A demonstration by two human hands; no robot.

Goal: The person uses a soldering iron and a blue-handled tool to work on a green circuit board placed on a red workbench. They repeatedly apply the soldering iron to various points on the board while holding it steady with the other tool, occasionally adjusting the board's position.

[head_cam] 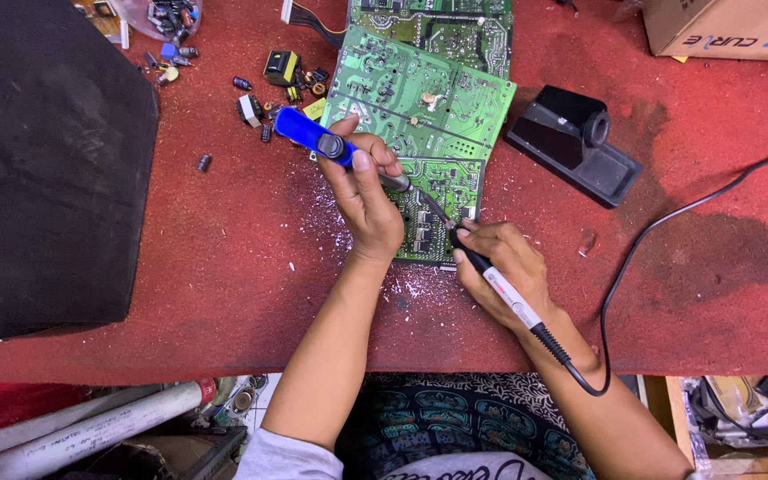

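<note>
Left hand (362,200) grips blue desoldering pump (313,135), nozzle angled onto green circuit board (420,98); right hand (504,267) pinches soldering iron (508,298) pen-style, tip meeting pump there for joint access

An electronics repair workshop — green circuit boards (420,98), loose components (268,89), soldering-iron stand (575,142) on a red bench (224,267).

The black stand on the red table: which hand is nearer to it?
Right. The right hand, gripping the soldering iron, lies below-left of the black stand; the left hand, holding the blue tool, is farther left.
</note>
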